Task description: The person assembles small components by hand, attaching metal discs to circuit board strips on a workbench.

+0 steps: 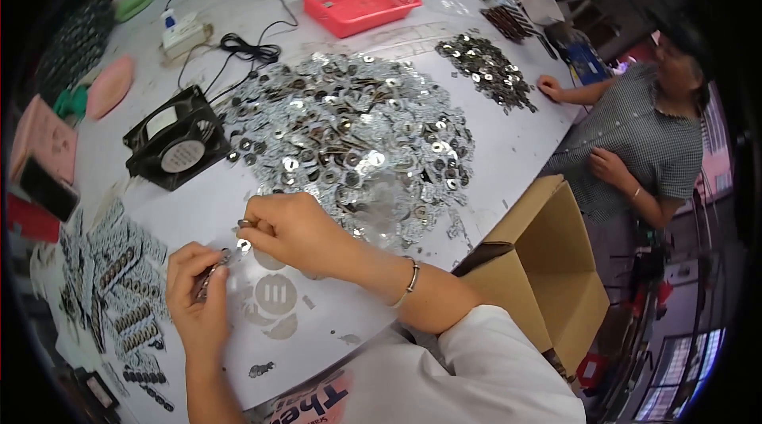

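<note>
Both my hands are over the near left part of the white table [333,329]. My left hand [197,305] is closed around a short stack of small metal discs [208,277]. Just to its right, my right hand [298,227] pinches a small round metal piece [244,223] between thumb and fingers. The two hands are apart. Beyond them spreads a big heap of loose silvery metal discs [357,138]. Stacks of similar discs [136,317] lie in rows left of my left hand. Grey round printed marks [275,294] show on the tabletop below my right hand.
A black square fan [178,140] with a cable stands left of the heap. A red plastic basket [361,7] is at the back. On the right, an open cardboard box [556,269] sits by the table edge. A co-worker [635,130] rests a hand near a darker pile of pieces [488,71].
</note>
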`<state>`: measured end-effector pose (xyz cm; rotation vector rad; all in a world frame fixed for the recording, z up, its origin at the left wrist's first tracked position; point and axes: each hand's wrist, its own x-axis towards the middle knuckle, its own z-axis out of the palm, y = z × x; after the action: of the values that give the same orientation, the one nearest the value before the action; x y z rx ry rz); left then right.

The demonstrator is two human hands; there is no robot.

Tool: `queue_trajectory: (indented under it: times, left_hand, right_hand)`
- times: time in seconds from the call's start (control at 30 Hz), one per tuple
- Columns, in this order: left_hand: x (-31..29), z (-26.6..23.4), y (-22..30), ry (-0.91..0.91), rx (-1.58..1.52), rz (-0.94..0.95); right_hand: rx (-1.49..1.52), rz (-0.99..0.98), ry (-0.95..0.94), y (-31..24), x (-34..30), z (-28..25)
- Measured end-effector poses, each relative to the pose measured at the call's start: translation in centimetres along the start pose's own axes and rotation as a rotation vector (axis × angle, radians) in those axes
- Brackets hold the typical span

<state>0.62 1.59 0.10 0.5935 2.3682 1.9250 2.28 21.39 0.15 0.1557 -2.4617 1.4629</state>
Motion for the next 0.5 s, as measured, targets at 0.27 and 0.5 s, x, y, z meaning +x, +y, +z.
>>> queue_trajectory:
  times: [0.27,0.5]
  left_hand:
    - [0.5,-1.1,-0.9,-0.003,-0.239,-0.289]
    - [0.7,-1.9,-0.7,-0.133,-0.280,-0.424]
  right_hand:
    - [0.229,0.150,-0.339,-0.8,-0.4,-1.2]
    - [0.334,0.207,-0.460,-0.4,-0.6,-1.1]
